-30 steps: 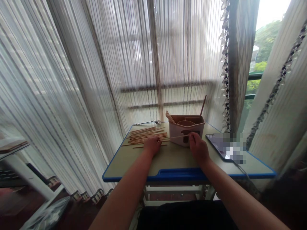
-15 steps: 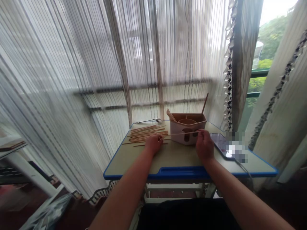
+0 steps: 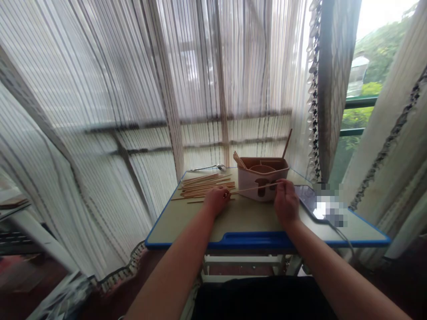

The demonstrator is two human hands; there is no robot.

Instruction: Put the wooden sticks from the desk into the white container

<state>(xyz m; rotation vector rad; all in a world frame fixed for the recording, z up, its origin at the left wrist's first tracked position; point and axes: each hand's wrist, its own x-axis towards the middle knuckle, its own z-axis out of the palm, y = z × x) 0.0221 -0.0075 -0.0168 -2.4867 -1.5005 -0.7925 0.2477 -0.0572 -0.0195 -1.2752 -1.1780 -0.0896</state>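
Note:
A thin wooden chopstick spans the gap between my two hands, its right end slightly higher. My left hand is closed around its left end, close to the pile. The right end is pinched in the fingers of my right hand, in front of the holder's right side. Loose chopsticks lie in a pile on the left of the table, partly behind my left hand. Behind the held chopstick stands a utensil holder, pale outside and brown inside, with several chopsticks upright at its left and one dark stick at its right.
A metal spoon lies at the back edge of the small blue-edged table. On the right is a phone or tablet with a cable running off the front edge. Sheer curtains hang close behind.
My right hand has moved right, away from my left hand, and more of the chopstick shows between them. My left hand has barely moved. The view has shifted slightly.

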